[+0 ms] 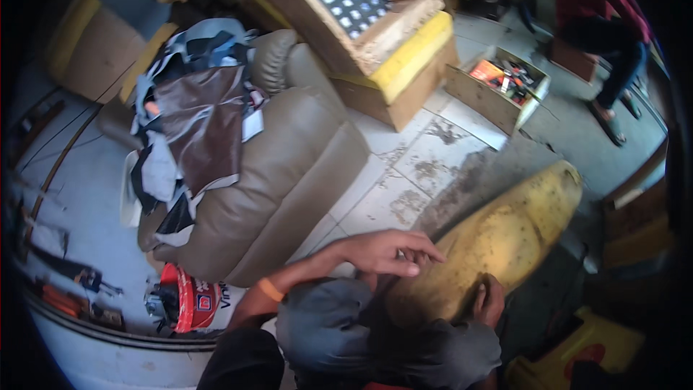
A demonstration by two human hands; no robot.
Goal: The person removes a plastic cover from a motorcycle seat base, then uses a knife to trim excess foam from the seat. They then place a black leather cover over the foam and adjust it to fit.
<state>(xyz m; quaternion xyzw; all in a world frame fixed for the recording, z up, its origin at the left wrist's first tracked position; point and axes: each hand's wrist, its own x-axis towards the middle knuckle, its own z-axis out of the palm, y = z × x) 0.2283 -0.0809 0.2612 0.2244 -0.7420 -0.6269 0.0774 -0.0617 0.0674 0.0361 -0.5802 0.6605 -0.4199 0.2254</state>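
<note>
A long yellowish foam cushion (516, 227) with a rounded end lies slanted on the floor in front of me, its near end against my knees. My left hand (390, 251) hovers over its near left edge, fingers loosely curled and apart, nothing in it; an orange band sits on that wrist. My right hand (491, 300) rests on the cushion's near end with fingers bent over the foam, gripping its edge.
A tan leather armchair cushion (289, 173) piled with leather scraps (195, 115) lies to the left. A red can (189, 297) stands near my left elbow. A wooden frame with yellow foam (390, 43), a tool box (498, 83) and a seated person (599, 14) are beyond.
</note>
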